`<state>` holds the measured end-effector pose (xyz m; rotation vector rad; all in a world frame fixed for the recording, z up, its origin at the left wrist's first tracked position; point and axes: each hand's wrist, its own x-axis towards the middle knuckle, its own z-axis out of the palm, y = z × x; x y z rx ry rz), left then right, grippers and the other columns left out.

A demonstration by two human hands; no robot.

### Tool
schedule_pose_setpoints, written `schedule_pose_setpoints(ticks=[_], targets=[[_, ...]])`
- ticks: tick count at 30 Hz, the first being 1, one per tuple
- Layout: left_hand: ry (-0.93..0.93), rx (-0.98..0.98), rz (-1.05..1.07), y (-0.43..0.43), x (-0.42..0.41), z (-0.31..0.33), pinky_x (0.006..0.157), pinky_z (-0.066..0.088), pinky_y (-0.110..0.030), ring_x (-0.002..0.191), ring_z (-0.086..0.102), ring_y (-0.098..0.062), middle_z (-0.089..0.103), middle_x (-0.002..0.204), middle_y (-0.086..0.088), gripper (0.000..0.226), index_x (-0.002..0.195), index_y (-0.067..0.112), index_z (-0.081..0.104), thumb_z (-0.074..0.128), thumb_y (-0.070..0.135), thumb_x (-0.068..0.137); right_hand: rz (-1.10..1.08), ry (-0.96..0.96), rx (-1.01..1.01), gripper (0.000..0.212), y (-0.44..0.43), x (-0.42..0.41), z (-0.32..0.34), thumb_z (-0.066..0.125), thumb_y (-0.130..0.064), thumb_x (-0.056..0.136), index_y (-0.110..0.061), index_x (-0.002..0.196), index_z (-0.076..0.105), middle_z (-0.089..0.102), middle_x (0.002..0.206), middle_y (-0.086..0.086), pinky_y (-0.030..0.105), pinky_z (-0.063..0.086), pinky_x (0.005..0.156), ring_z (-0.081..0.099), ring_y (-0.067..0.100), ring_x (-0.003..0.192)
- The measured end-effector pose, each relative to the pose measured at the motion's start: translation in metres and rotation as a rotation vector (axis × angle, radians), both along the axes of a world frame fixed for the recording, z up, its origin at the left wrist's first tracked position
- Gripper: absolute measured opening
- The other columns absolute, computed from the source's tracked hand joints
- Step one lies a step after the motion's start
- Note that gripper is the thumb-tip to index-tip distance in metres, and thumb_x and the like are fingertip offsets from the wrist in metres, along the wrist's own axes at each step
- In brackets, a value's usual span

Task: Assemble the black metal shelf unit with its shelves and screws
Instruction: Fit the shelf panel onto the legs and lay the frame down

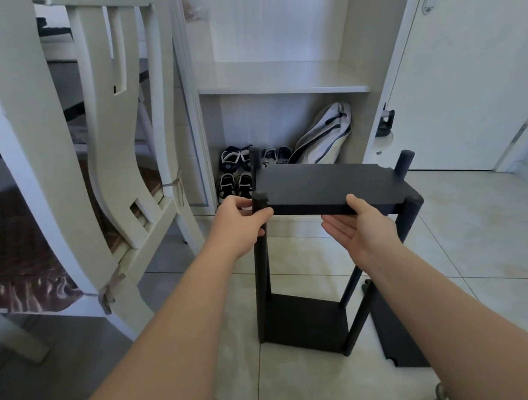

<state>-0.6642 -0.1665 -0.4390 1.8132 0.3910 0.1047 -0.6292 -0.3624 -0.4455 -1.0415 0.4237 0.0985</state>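
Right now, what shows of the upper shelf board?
The upper shelf board is a flat, matte black rectangle, metal by its look, lying about level between four black posts near their tops. The right hand lays its thumb on the front edge, fingers straight beneath; the left hand grips the front-left post at its corner.

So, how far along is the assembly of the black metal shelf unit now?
Done: the flat black bottom shelf sits between four round black posts. In hand: the left hand grips the front-left post while the right hand steadies the black upper shelf near the post tops. Left: another black panel lies on the tiled floor; no screws are visible, so fastening cannot be judged.
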Motion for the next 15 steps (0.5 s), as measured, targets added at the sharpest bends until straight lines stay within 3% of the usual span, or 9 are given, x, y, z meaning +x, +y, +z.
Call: schedule_pose_setpoints(ticks=[7, 11, 15], targets=[[0.021, -0.020, 0.009, 0.000, 0.000, 0.002, 0.085, 0.059, -0.039, 0.084, 0.066, -0.017, 0.061, 0.100, 0.002, 0.043, 0.120, 0.021, 0.050, 0.072, 0.042, 0.089, 0.085, -0.002, -0.002, 0.031, 0.000, 0.001, -0.002, 0.063, -0.015, 0.101, -0.002, 0.128, 0.057, 0.071, 0.107, 0.026, 0.039, 0.063, 0.070, 0.077, 0.032, 0.083], [0.042, -0.004, 0.058, -0.001, 0.003, -0.003, 0.096, 0.055, -0.044, 0.102, 0.063, -0.021, 0.059, 0.106, 0.005, 0.047, 0.118, 0.025, 0.048, 0.071, 0.051, 0.086, 0.103, 0.027, 0.026, 0.033, 0.004, 0.002, -0.005, 0.062, -0.015, 0.101, -0.002, 0.131, 0.055, 0.070, 0.106, 0.027, 0.040, 0.064, 0.068, 0.077, 0.032, 0.081], [0.080, -0.103, 0.145, -0.005, 0.006, -0.006, 0.098, 0.053, -0.045, 0.104, 0.061, -0.021, 0.059, 0.110, 0.000, 0.051, 0.118, 0.019, 0.049, 0.073, 0.049, 0.085, 0.090, 0.046, 0.061, 0.029, 0.011, 0.003, -0.008, 0.062, -0.015, 0.101, -0.002, 0.127, 0.056, 0.070, 0.105, 0.027, 0.040, 0.064, 0.067, 0.076, 0.033, 0.082]])
